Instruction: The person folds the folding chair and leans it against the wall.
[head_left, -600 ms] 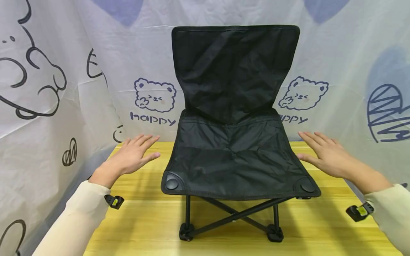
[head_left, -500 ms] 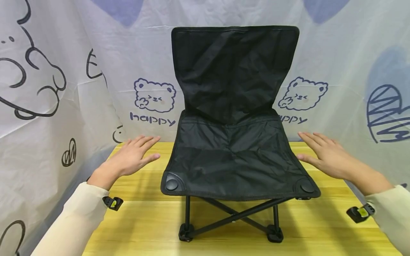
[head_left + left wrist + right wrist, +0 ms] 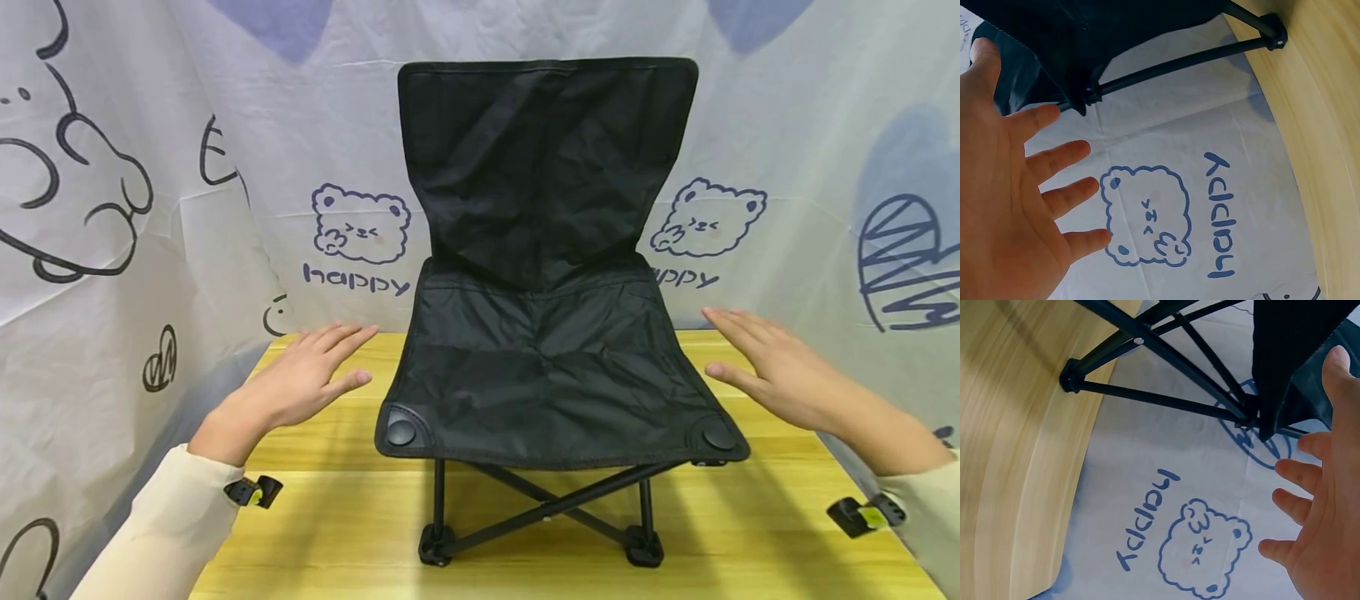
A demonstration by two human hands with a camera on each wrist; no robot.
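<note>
A black folding camp chair (image 3: 540, 367) stands unfolded on the wooden table, its fabric back upright and its crossed metal legs spread below the seat. To the left of the seat, my left hand (image 3: 300, 379) is held in the air with straight fingers, holding nothing. My right hand (image 3: 787, 375) mirrors it on the other side, thumb apart from the fingers and a small gap from the seat's edge. The left wrist view shows the spread fingers of the left hand (image 3: 1029, 181) beside the chair (image 3: 1097, 37). In the right wrist view the right hand (image 3: 1322, 506) is likewise empty.
The wooden tabletop (image 3: 337, 525) extends under and around the chair. White cloth with bear drawings and lettering hangs behind (image 3: 360, 108) and along both sides. Each wrist wears a small dark camera on a strap.
Both hands have drawn slightly outward and back from the chair, the right one to the right and the left forearm lower left. The chair has stayed in place.
</note>
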